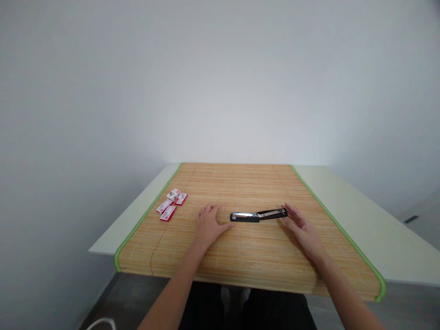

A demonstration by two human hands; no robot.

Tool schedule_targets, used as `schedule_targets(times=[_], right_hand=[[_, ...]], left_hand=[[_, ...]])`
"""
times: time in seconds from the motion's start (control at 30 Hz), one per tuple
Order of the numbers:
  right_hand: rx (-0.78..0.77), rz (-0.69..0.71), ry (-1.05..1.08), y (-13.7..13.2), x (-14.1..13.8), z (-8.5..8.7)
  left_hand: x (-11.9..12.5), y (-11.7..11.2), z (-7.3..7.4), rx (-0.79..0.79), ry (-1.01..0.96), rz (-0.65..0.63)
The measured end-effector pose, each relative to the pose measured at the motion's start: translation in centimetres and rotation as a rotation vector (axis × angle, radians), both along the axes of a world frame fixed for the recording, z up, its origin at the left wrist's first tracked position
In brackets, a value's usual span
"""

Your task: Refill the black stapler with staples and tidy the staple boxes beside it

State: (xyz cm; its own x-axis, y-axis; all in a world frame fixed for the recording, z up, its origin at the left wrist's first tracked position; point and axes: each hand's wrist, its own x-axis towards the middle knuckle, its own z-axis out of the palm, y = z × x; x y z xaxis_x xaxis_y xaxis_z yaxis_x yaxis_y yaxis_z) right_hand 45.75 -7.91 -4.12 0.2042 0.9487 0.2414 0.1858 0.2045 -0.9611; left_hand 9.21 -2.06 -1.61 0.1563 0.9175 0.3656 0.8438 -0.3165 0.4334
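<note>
A black and silver stapler (258, 215) lies swung open flat on the bamboo mat (247, 252), stretched left to right. My left hand (208, 225) rests palm down on the mat, fingers spread, its thumb near the stapler's left end. My right hand (302, 229) lies open at the stapler's right end, fingertips touching or almost touching it. Neither hand holds anything.
Several small red and white staple boxes (172, 204) lie at the mat's left side. The mat has a green border (330, 215) and covers a pale table (378, 229) set against a white wall. My dark-clothed legs show below the near edge.
</note>
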Motion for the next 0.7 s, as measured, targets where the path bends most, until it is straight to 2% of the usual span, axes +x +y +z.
schedule_targets(times=[0.17,0.27,0.47,0.6,0.7], right_hand=[[0.007,0.021,0.035,0.0,0.0,0.0],[-0.007,0.012,0.04,0.1,0.2,-0.1],[-0.018,0.015,0.008,-0.1,0.1,0.2],[-0.036,-0.002,-0.004,-0.2,-0.1,0.5],[-0.029,0.002,-0.007,-0.3,-0.1,0.6]], left_hand=[[-5.0,1.8,1.2,0.072,0.176,0.369],[-6.6,2.6,1.5,0.032,0.272,0.488],[-6.6,3.0,1.9,0.075,0.335,0.5],[-6.4,2.5,2.2,0.057,0.325,0.445],[-6.4,1.4,2.2,0.036,0.265,0.376]])
